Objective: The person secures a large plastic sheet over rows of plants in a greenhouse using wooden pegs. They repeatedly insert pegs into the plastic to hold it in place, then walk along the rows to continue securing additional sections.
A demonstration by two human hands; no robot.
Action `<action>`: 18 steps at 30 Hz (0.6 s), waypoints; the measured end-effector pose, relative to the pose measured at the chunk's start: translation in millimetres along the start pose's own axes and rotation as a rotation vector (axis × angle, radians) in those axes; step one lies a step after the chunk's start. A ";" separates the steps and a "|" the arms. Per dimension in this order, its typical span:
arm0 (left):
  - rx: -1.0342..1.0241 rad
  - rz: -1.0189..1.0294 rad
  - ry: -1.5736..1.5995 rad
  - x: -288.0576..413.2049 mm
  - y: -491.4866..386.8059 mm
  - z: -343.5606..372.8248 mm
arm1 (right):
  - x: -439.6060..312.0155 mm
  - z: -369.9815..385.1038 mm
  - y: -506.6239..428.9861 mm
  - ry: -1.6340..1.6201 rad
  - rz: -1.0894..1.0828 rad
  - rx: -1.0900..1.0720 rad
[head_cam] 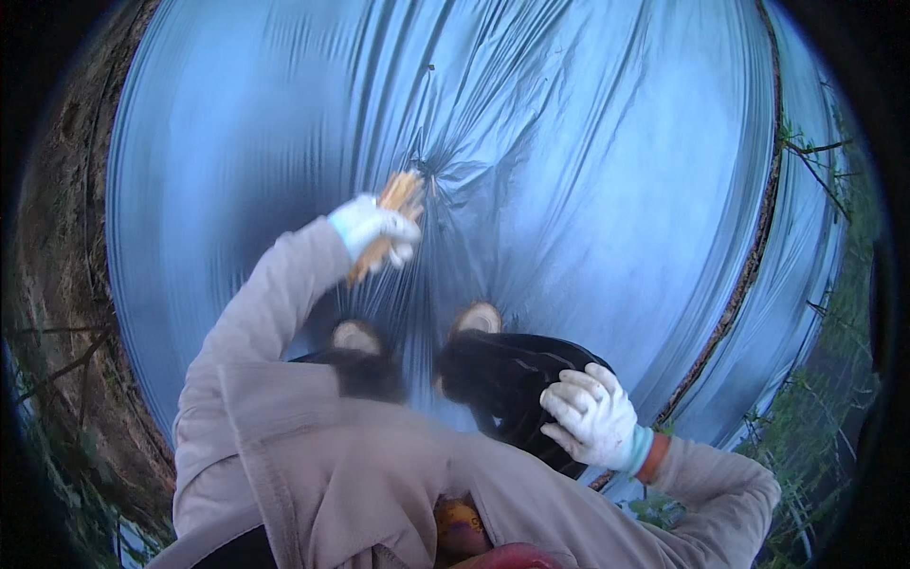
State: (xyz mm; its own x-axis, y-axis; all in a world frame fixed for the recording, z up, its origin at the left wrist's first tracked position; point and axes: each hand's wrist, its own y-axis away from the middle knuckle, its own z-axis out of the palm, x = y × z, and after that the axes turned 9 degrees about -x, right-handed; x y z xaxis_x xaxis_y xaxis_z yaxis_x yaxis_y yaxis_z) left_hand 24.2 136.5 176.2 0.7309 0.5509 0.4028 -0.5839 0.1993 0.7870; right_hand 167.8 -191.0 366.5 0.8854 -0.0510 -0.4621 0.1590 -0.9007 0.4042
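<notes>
A bundle of thin, light wooden sticks [402,192] is gripped in my left hand [370,224], which wears a white glove with a light blue cuff. Its upper end points towards a gathered, puckered spot [425,168] in the silvery-blue plastic sheet [640,235]; motion blur hides whether they touch. Lower right, my gloved right hand [593,419] is by my dark-trousered leg [519,370], its fingers curled. The inside of that palm is hidden, so I cannot see whether anything is in it.
My shoes [478,318] are on the sheet. Bare brown soil [64,235] borders it on the left. To the right, a narrow soil-coloured strip [753,263] separates another sheeted band [789,284]. Thin green branches [817,153] reach in at the right edge.
</notes>
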 end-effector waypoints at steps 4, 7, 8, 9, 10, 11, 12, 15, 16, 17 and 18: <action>-0.106 0.083 0.342 -30.1 102.9 89.8 | -10.2 4.0 15.3 -0.154 -0.081 -0.007; -0.234 0.188 0.359 -49.0 120.1 110.5 | -24.6 6.9 21.2 -0.214 -0.150 -0.051; -0.232 0.150 0.351 -56.3 118.2 110.5 | -30.5 7.0 23.9 -0.233 -0.161 -0.072; -0.271 0.191 0.397 -67.2 118.9 112.9 | -37.2 6.5 28.3 -0.242 -0.166 -0.076; -0.233 0.134 0.513 -82.3 123.6 122.9 | -43.6 5.7 32.7 -0.229 -0.166 -0.059; -0.174 0.059 0.599 -100.1 133.9 137.1 | -50.2 4.9 36.5 -0.221 -0.145 -0.075; -0.192 0.018 0.714 -117.8 149.0 155.8 | -57.8 3.8 39.8 -0.190 -0.137 -0.062; -0.202 0.042 0.891 -164.8 229.4 223.2 | -94.4 1.2 47.9 -0.017 0.013 -0.096; -0.220 0.099 0.937 -172.4 261.3 236.6 | -112.7 -0.2 47.1 0.092 0.121 -0.181; -0.196 0.108 0.974 -175.4 292.9 246.2 | -133.4 -3.0 45.9 0.218 0.238 -0.287; -0.174 0.076 0.938 -175.2 323.6 244.7 | -157.7 -5.9 42.2 0.315 0.356 -0.399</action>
State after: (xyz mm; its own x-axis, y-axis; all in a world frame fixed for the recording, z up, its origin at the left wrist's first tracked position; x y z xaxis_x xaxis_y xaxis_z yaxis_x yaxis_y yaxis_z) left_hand -206.3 -93.8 474.6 0.1520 0.9772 -0.1484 -0.7173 0.2123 0.6636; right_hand 37.5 -218.4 461.0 0.9908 -0.1344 -0.0138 -0.0730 -0.6182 0.7827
